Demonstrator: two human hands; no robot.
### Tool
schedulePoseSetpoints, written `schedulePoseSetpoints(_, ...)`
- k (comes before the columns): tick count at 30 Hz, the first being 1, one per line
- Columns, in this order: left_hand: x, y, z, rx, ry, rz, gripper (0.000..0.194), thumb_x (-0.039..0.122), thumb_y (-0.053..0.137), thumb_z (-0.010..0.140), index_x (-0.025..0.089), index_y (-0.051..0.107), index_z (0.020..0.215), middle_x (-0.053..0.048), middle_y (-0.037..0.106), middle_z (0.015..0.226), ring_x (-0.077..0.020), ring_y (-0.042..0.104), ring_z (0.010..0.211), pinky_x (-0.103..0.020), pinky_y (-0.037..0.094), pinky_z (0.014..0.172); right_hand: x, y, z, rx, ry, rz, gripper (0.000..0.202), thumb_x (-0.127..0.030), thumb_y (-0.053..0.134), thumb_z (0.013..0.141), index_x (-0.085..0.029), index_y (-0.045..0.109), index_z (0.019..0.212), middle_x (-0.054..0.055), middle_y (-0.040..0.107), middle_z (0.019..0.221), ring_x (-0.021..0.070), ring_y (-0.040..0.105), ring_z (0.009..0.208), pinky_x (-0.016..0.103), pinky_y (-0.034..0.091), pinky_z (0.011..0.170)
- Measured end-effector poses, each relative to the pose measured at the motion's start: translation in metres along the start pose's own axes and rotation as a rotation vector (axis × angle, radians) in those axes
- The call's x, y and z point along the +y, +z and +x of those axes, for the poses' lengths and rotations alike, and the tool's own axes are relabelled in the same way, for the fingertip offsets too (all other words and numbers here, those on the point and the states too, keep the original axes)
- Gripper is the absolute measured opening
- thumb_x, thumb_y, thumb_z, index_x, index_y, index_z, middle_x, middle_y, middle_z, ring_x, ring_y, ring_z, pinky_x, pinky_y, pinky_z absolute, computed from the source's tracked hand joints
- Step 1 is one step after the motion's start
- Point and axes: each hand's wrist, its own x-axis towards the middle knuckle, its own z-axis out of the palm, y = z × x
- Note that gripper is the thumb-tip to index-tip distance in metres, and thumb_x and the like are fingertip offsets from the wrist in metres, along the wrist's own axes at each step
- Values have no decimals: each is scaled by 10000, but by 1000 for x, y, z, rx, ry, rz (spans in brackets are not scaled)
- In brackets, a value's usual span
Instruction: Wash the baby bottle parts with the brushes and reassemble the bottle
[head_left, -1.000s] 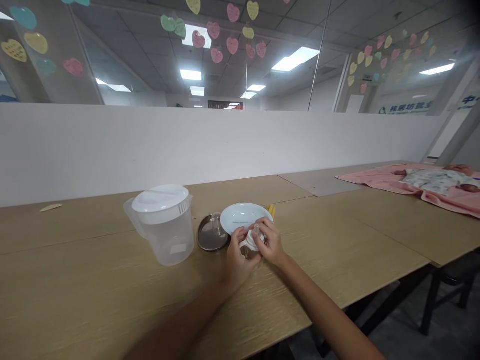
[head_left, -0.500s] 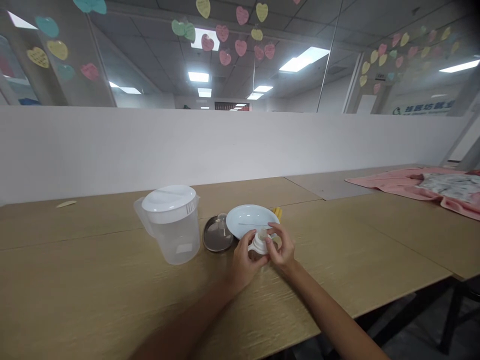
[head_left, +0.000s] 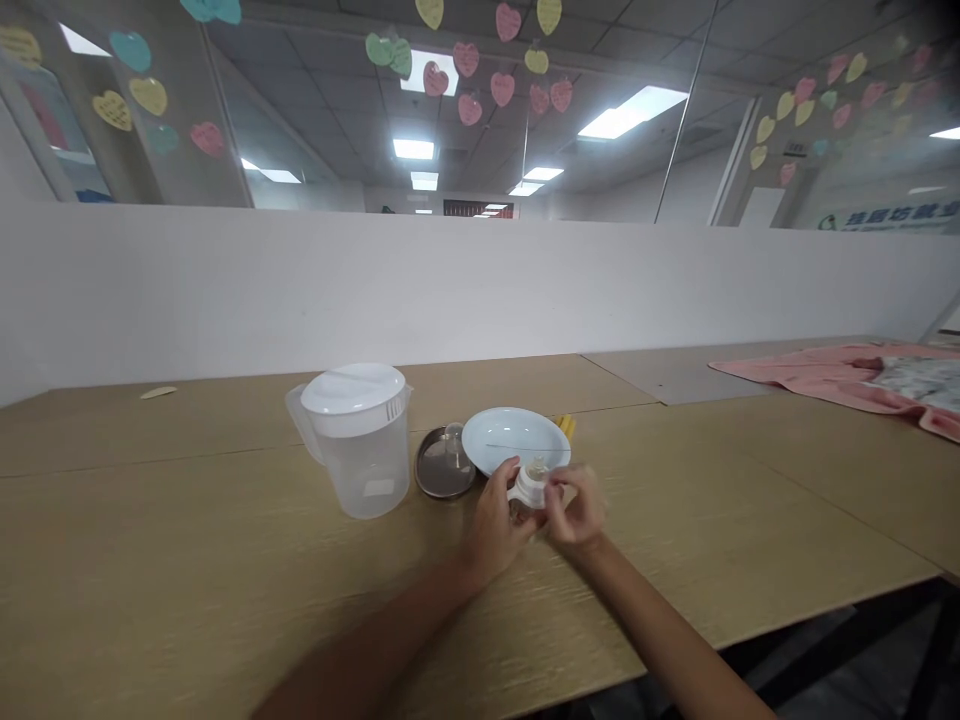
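Note:
My left hand [head_left: 496, 520] is wrapped round a small baby bottle [head_left: 531, 486] with a white collar and a clear teat on top. At the bottle's right side is my right hand [head_left: 577, 502], its fingers curled and smeared by motion; whether they grip the collar cannot be made out. Just behind the bottle lies a pale blue oval bowl [head_left: 516, 436] with a thin dark line across its inside. Left of the bowl, a round metal tray [head_left: 442, 478] holds a small clear cap [head_left: 454, 440].
A clear pitcher [head_left: 367, 465] with a white lid stands left of the tray. Yellow sticks [head_left: 565, 426] lie behind the bowl. A pink cloth [head_left: 810, 370] is at the far right of the wooden table [head_left: 675, 500]. A white wall [head_left: 450, 290] rises behind.
The view has shifted slightly left, so the objects appear further right. My right hand's fingers have moved off the teat to the right side of the bottle. My left hand still holds the bottle.

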Motion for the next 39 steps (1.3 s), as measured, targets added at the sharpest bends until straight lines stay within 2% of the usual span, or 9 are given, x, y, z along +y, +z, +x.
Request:
schedulePoseSetpoints(3, 2, 0, -1, -3, -17, 14, 698, 295, 730, 692, 214, 387, 1294, -99, 551, 1241, -243, 537, 1141, -404, 453, 958, 5, -1, -2, 75, 283, -70, 76, -212, 491, 844, -197, 562, 868, 34, 586, 737, 168, 546, 668, 312, 449, 615)
schedulePoseSetpoints(8, 7, 1, -4, 20, -5, 46, 666, 282, 727, 699, 212, 415, 1283, -102, 542, 1255, -244, 518, 1163, -408, 427, 996, 6, -9, -10, -95, 213, -73, 132, -238, 499, 849, -211, 592, 761, 22, 583, 619, 155, 503, 544, 306, 415, 540)
schedulePoseSetpoints(12, 10, 1, -5, 20, 9, 58, 679, 299, 739, 691, 210, 421, 1284, -95, 546, 1248, -241, 516, 1157, -397, 432, 988, 8, -13, -16, -42, 170, -30, 95, -223, 543, 819, -218, 619, 764, 16, 582, 587, 143, 473, 487, 295, 380, 485)
schedulePoseSetpoints(16, 13, 0, -4, 2, 5, 49, 611, 343, 728, 707, 205, 462, 1240, -94, 564, 1216, -243, 529, 1126, -401, 438, 969, 12, -9, -14, 15, 350, 118, 131, -278, 529, 834, -200, 622, 882, 58, 650, 771, 194, 588, 686, 333, 464, 616)
schedulePoseSetpoints(20, 14, -1, -2, -8, 6, 22, 573, 341, 708, 730, 209, 455, 1227, -86, 559, 1225, -234, 533, 1128, -392, 432, 978, 17, -7, -15, -275, 481, 347, 337, -342, 489, 862, -191, 559, 1155, 112, 640, 1103, 251, 607, 988, 401, 492, 810)
schedulePoseSetpoints(23, 12, -1, -1, 13, 24, -33, 572, 309, 712, 724, 196, 428, 1207, -93, 562, 1210, -224, 541, 1119, -373, 444, 961, 17, -8, -18, -423, 497, 432, 323, -345, 465, 887, -216, 574, 1163, 104, 622, 1165, 252, 581, 1067, 412, 471, 888)
schedulePoseSetpoints(28, 12, 1, -1, 67, -30, 2, 545, 247, 737, 667, 202, 436, 1119, -72, 594, 1100, -210, 585, 1015, -358, 483, 882, 4, -4, -14, -332, 553, 270, 304, -387, 604, 805, -209, 626, 1051, 87, 624, 996, 243, 594, 945, 397, 497, 810)
schedulePoseSetpoints(32, 13, 4, -1, 85, -57, 67, 551, 197, 686, 677, 210, 417, 1157, -82, 587, 1123, -216, 579, 1036, -355, 495, 855, -7, 1, -8, -252, 558, 116, 308, -384, 647, 766, -188, 649, 1004, 66, 570, 872, 222, 585, 828, 372, 508, 722)
schedulePoseSetpoints(39, 2, 6, -3, 101, 18, 142, 597, 202, 662, 688, 181, 399, 1224, -103, 571, 1149, -233, 563, 1065, -393, 470, 910, -1, -3, -3, -346, 381, 116, 313, -333, 602, 798, -191, 567, 1075, 76, 607, 939, 220, 579, 879, 371, 486, 771)
